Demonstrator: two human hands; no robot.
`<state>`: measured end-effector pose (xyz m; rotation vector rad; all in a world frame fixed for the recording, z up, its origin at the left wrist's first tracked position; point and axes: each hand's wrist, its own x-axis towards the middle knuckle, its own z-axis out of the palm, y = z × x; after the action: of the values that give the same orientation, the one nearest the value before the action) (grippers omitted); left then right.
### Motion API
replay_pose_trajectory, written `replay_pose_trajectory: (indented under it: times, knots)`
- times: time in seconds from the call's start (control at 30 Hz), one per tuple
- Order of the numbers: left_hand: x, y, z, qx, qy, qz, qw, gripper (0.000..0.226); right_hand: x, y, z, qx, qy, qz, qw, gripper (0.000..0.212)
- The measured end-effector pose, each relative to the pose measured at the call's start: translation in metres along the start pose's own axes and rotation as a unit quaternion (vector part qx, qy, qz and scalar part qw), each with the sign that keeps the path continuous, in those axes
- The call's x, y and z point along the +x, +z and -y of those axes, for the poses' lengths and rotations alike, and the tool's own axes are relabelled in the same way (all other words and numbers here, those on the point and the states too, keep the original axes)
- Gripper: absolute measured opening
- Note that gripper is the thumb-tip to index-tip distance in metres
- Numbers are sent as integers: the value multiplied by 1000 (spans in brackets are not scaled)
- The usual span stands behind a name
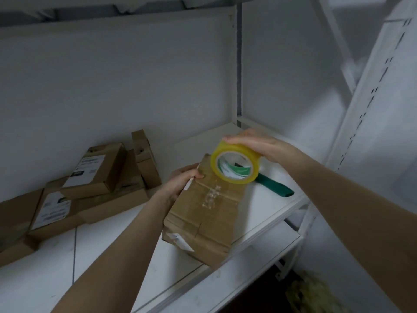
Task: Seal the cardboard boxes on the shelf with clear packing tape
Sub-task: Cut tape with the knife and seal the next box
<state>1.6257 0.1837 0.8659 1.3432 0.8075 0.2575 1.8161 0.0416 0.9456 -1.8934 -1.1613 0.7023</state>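
1. The box point(203, 213) lies on the shelf point(266, 204), and its near corner seems to reach the front edge.
2. The left grip point(180, 184) is closed round the box's far left edge, with the thumb laid on top.
3. The roll point(253, 163) is held from above by the right grip point(255, 143), fingers curled over its rim, just above the box's far end.
4. A crinkled patch of tape point(212, 195) is seen across the top seam. Whether a strip runs from the roll to the box cannot be told.
5. Risk: more wrinkles and trapped air are likely if tape is pulled slack or at an angle, so the flaps would be held poorly.
6. Risk: the box could be dragged toward the edge by the pull of the roll and tipped off. That would be caused by a loosened left grip.
7. Risk: the free end may be lost back onto the roll if it is released before being cut, since clear tape is hard to find again.
8. A green-handled tool point(275, 186) lies on the shelf behind the box, and it could be knocked off by the right forearm.
9. Other boxes point(94, 177) are stacked at the left, well apart.
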Motion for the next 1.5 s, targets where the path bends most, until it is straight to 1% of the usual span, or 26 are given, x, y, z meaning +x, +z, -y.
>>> replay_pose_trajectory:
  times: [0.03,0.07,0.17,0.3,0.37,0.43,0.53,0.57,0.67,0.7,0.77,0.83,0.87,0.9,0.93,0.97,1.03,1.07,1.1,1.13,1.17,1.2,1.3,1.37,1.43,1.5]
  knots:
    - [1,-6,0,0,12,-15,1000,47,-3,-6,-1,-38,8,10,999,40]
    - [2,-13,0,2,25,-27,999,43,-5,-11,-4,-75,21,18,997,45]
    - [3,-24,-1,11,42,-40,998,42,-11,-22,-13,-118,57,38,991,50]
    - [1,-17,-3,13,51,-12,999,40,-12,-22,-16,-139,77,44,986,55]
    - [2,-17,-2,7,51,-11,999,40,-11,-15,-24,-173,96,45,979,55]
    - [2,-21,1,-10,42,-6,999,43,-10,-5,-39,-203,109,48,972,54]
    - [3,-30,9,-26,37,0,999,63,-14,5,-58,-226,119,67,965,55]
    - [3,-32,11,-21,37,4,999,65,-15,7,-64,-233,125,71,962,57]
    - [3,-34,12,-8,39,-12,999,39,-12,15,-72,-235,138,53,961,64]
    - [4,-34,13,-2,36,-14,999,38,-11,17,-71,-241,136,44,960,65]
    - [4,-38,13,33,35,-2,999,43,-8,21,-70,-259,131,30,957,67]
    - [4,-41,11,71,28,30,997,56,-6,25,-67,-282,131,23,950,68]
    - [2,-40,8,116,31,30,992,60,-5,28,-65,-295,133,23,946,68]
    - [-1,-34,3,190,43,14,981,61,-3,31,-63,-311,135,24,940,68]
    - [-3,-27,-2,288,61,-13,956,59,-1,34,-61,-329,138,27,934,69]
    - [-5,-16,-6,396,83,-30,914,59,1,37,-58,-345,140,28,928,71]
    - [-7,7,-6,569,106,-37,815,71,5,41,-54,-361,145,31,921,73]
    - [-8,20,-2,632,107,-32,767,80,5,42,-53,-364,148,31,919,74]
    - [-9,32,4,676,102,-22,729,88,6,42,-53,-367,149,32,918,75]
    - [-10,43,10,700,95,-10,708,90,6,43,-54,-371,150,32,916,75]
    - [-10,50,13,708,91,1,701,88,7,43,-54,-373,150,32,915,76]
    - [-10,54,13,707,89,11,701,85,7,43,-54,-375,152,32,914,76]
    - [-12,53,6,698,101,46,707,80,7,44,-53,-375,156,35,913,77]
    - [-12,51,4,687,119,50,715,81,5,44,-52,-369,158,35,915,77]
    - [-14,51,8,681,118,-8,722,89,4,42,-53,-359,160,31,919,77]
    - [-14,51,11,686,77,-76,719,95,4,43,-54,-352,164,28,921,76]
